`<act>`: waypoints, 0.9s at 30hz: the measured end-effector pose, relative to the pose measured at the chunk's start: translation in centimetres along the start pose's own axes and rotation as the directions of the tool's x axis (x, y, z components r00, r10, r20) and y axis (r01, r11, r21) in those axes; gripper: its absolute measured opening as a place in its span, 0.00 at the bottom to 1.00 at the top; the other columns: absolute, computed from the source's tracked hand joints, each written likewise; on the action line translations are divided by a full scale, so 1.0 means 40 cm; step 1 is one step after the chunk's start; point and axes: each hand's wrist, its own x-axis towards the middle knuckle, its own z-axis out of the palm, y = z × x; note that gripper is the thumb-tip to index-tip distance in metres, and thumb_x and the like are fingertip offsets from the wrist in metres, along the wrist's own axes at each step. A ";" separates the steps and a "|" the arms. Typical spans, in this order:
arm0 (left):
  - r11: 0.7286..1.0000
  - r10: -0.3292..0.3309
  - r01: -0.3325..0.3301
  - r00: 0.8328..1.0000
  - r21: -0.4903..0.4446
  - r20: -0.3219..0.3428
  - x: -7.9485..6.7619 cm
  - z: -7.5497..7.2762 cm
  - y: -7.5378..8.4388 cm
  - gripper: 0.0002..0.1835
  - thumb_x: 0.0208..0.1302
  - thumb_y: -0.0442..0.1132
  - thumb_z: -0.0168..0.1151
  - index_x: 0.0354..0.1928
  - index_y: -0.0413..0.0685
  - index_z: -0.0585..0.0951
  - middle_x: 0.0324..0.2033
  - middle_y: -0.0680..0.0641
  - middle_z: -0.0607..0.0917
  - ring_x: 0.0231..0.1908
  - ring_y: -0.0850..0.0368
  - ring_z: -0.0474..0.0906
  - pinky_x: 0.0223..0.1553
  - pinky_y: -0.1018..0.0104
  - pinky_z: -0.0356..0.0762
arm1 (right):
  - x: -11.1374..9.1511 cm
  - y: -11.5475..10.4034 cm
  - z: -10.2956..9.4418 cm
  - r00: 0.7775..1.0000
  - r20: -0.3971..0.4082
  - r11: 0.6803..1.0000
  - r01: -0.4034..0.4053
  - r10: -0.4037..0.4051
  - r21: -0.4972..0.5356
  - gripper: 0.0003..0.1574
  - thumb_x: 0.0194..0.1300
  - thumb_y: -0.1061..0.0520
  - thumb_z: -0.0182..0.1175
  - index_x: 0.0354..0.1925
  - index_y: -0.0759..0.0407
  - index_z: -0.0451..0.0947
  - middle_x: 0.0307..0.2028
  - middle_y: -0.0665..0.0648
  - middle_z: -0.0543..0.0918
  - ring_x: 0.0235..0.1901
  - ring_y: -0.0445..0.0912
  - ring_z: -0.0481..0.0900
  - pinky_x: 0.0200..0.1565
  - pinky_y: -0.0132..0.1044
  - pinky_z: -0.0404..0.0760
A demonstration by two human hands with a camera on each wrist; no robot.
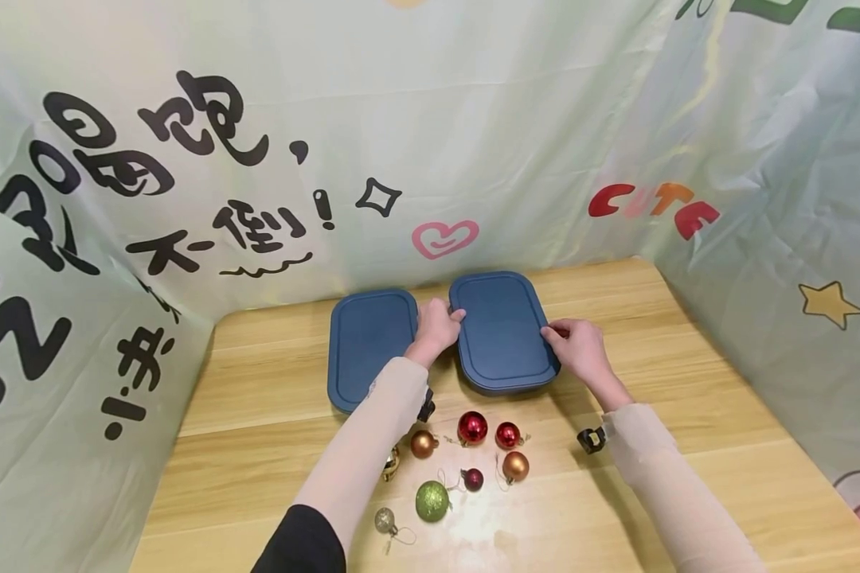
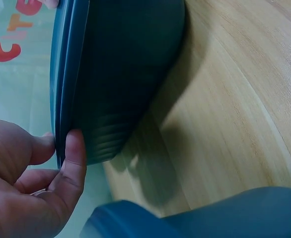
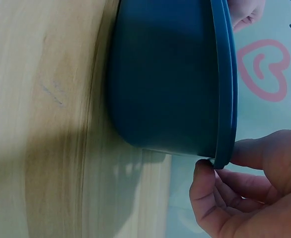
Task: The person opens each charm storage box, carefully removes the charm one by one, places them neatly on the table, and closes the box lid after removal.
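Two dark blue lidded food containers stand side by side at the back of the table. On the right-hand container, the lid [image 1: 505, 330] is on top, its rim flush along the walls. My left hand [image 1: 435, 328] pinches the lid's left edge between thumb and finger. At the opposite edge, my right hand [image 1: 579, 346] pinches the rim the same way, with a fingertip [image 3: 204, 173] under it. The left-hand container [image 1: 373, 346] also has its lid on and sits just left of my left hand, partly hidden behind my forearm.
Several Christmas baubles lie in front of the containers, among them a shiny red one [image 1: 472, 428], a copper one [image 1: 516, 466], a glittery green one [image 1: 432, 501] and a small silver one [image 1: 385, 520]. A printed cloth [image 1: 530, 143] hangs behind and beside the wooden table [image 1: 258, 461].
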 end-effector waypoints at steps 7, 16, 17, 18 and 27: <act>0.995 -0.019 0.019 1.000 0.093 0.002 -0.023 -0.005 0.028 0.16 0.78 0.47 0.62 0.46 0.40 0.89 0.30 0.43 0.86 0.32 0.51 0.79 0.38 0.61 0.76 | -0.006 0.010 -0.005 1.000 -0.001 1.000 0.001 -0.001 0.003 0.22 0.78 0.56 0.60 0.56 0.75 0.84 0.49 0.74 0.89 0.47 0.65 0.88 0.50 0.58 0.85; 0.996 -0.047 0.046 0.999 0.081 0.019 -0.052 -0.016 0.062 0.20 0.79 0.45 0.60 0.62 0.39 0.85 0.57 0.37 0.88 0.50 0.47 0.83 0.52 0.60 0.78 | -0.013 0.020 -0.010 1.000 -0.017 1.000 -0.003 0.003 -0.005 0.22 0.78 0.56 0.60 0.55 0.75 0.84 0.47 0.73 0.89 0.45 0.64 0.88 0.48 0.56 0.85; 0.995 -0.048 0.046 0.999 0.087 0.019 -0.052 -0.016 0.062 0.19 0.79 0.45 0.60 0.59 0.39 0.86 0.53 0.36 0.89 0.45 0.47 0.82 0.49 0.60 0.77 | -0.013 0.020 -0.010 1.000 -0.017 1.000 -0.004 0.004 -0.006 0.22 0.77 0.56 0.60 0.55 0.75 0.84 0.47 0.73 0.89 0.45 0.64 0.88 0.47 0.56 0.85; 0.995 -0.049 0.047 0.999 0.091 0.016 -0.052 -0.016 0.060 0.18 0.79 0.45 0.60 0.57 0.39 0.87 0.50 0.36 0.89 0.41 0.48 0.80 0.46 0.60 0.75 | -0.013 0.020 -0.009 1.000 -0.015 1.000 -0.004 0.004 -0.005 0.22 0.77 0.56 0.61 0.55 0.75 0.84 0.47 0.73 0.89 0.44 0.64 0.89 0.47 0.55 0.85; 0.997 -0.062 0.061 0.998 0.049 0.018 -0.054 -0.027 0.057 0.22 0.78 0.45 0.62 0.65 0.39 0.83 0.54 0.37 0.89 0.53 0.44 0.86 0.57 0.58 0.81 | -0.008 0.015 -0.007 1.000 -0.009 1.000 -0.001 0.001 0.001 0.22 0.78 0.55 0.61 0.55 0.75 0.85 0.46 0.73 0.89 0.43 0.63 0.88 0.46 0.54 0.85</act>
